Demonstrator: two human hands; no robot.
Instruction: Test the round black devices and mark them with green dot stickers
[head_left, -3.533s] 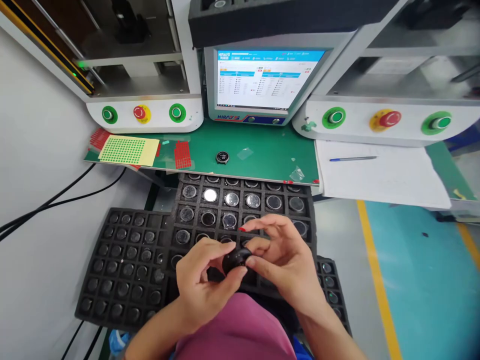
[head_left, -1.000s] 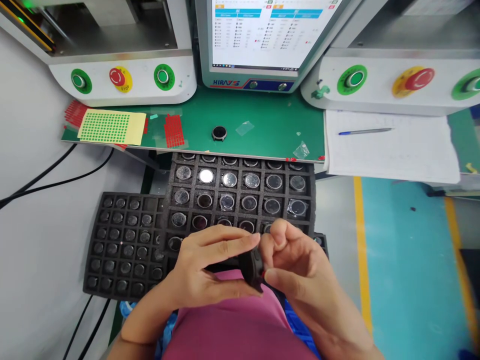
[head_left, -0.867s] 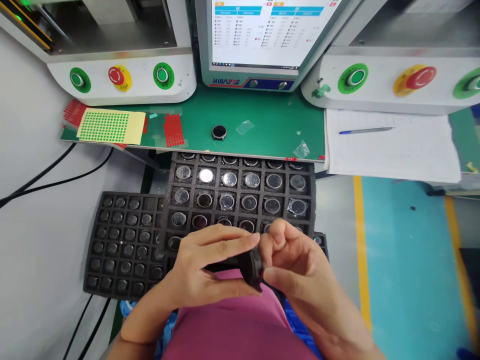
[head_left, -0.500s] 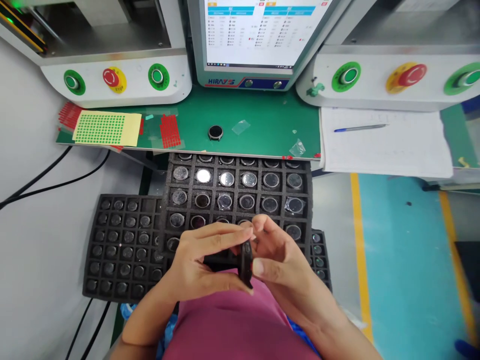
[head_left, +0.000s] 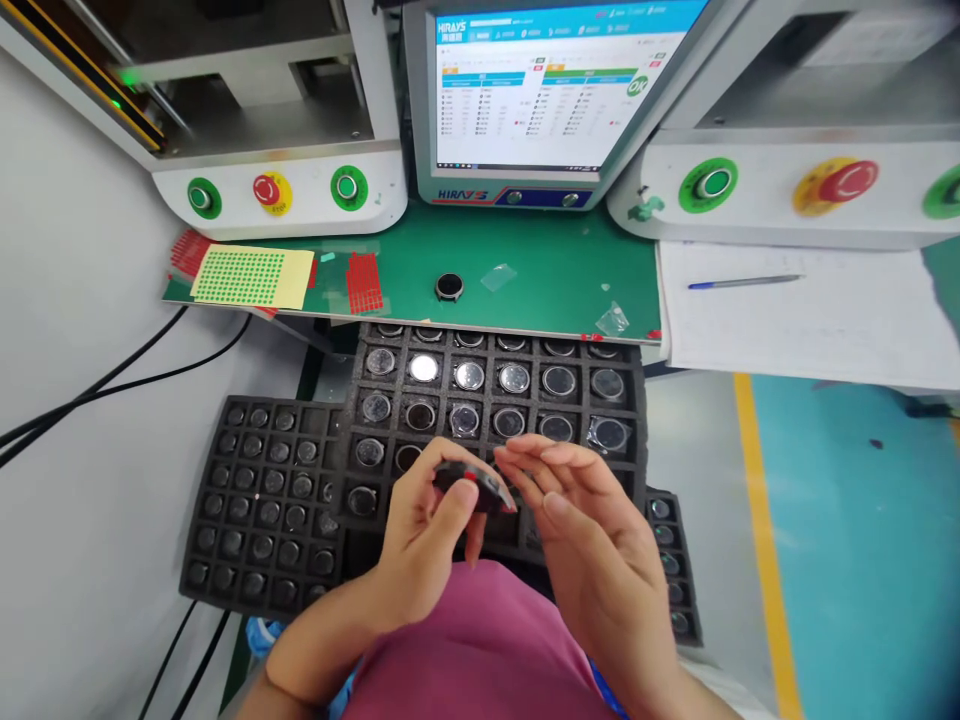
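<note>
My left hand (head_left: 427, 530) is closed round a black watch case (head_left: 489, 492), which is tilted edge-on above the foam tray. Its thumb presses at a small red spot on the case. Just to the right, my right hand (head_left: 600, 530) is open, its fingers stretched toward the watch case and its thumb apart from them. I see nothing between those fingers. Beneath both hands lies a black foam tray (head_left: 489, 395) with round watch cases in its compartments. Another watch case (head_left: 450, 287) stands alone on the green bench.
Beyond the bench (head_left: 412, 250) are a monitor (head_left: 517, 120) and two machines with green and red buttons. A sheet of green dot stickers (head_left: 251, 278), red strips (head_left: 365, 283), clear film scraps (head_left: 499, 277) and papers with a pen (head_left: 746, 282) lie on it. More trays (head_left: 262, 500) flank me.
The watch case has turned from upright to tilted in my left hand, and the left thumb has come onto it. My right hand has drawn slightly away. The whole view has shifted.
</note>
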